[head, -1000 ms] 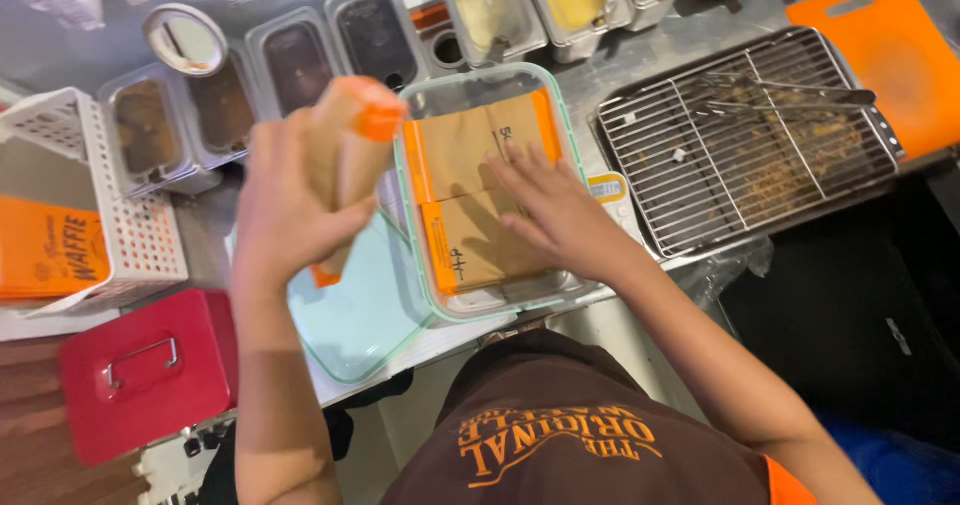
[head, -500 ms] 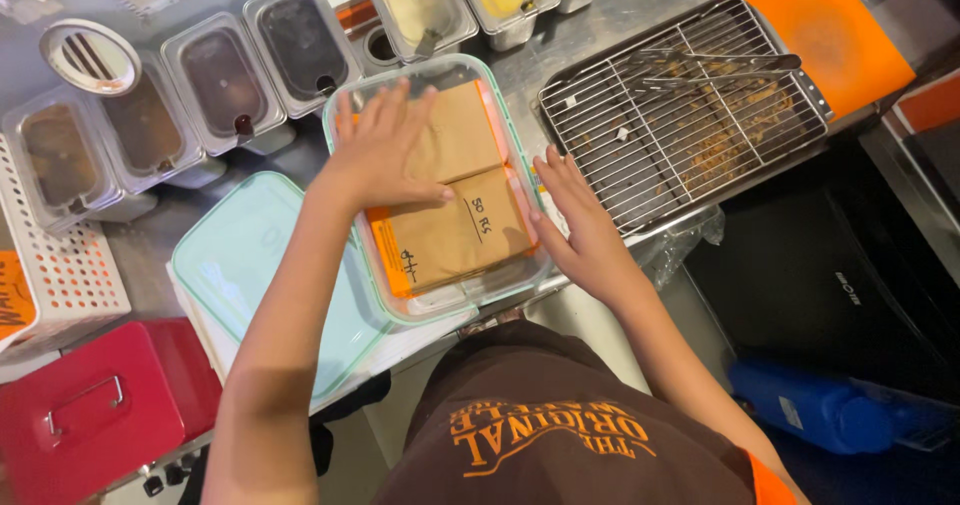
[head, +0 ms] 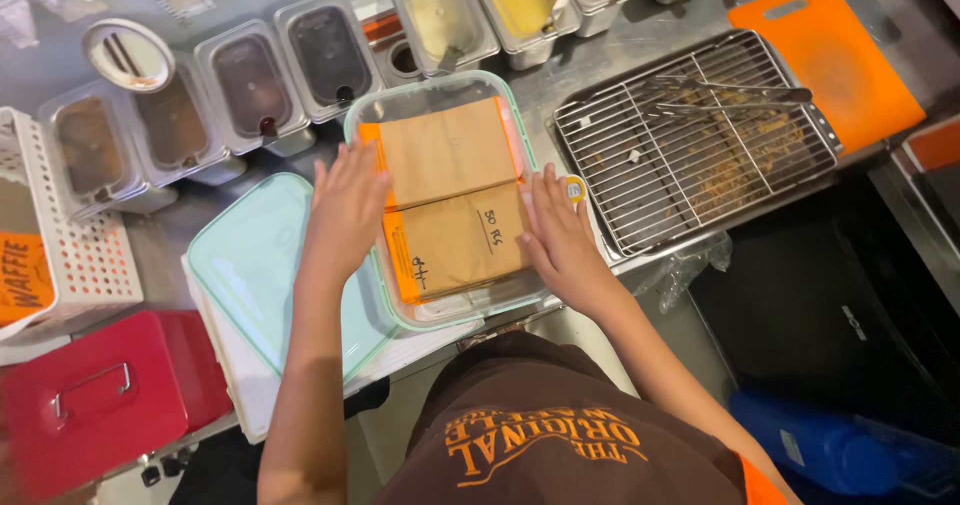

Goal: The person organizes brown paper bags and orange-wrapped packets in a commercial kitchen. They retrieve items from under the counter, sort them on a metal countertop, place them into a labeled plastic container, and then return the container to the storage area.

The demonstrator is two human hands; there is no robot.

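A: What's at the left?

B: A red box (head: pixel 95 400), then a pale lid (head: pixel 265 275) lying flat.

A: And the hands?

B: The left hand (head: pixel 345 210), fingers spread flat, presses the left rim of the clear tub (head: pixel 440 310). The right hand (head: pixel 560 235), also open, lies against its right rim. Neither clamps anything.

A: The tub?

B: On the counter between them, long axis running away from the person, holding 2 brown packets (head: pixel 455 200). A wire rack (head: pixel 690 135) sits right.
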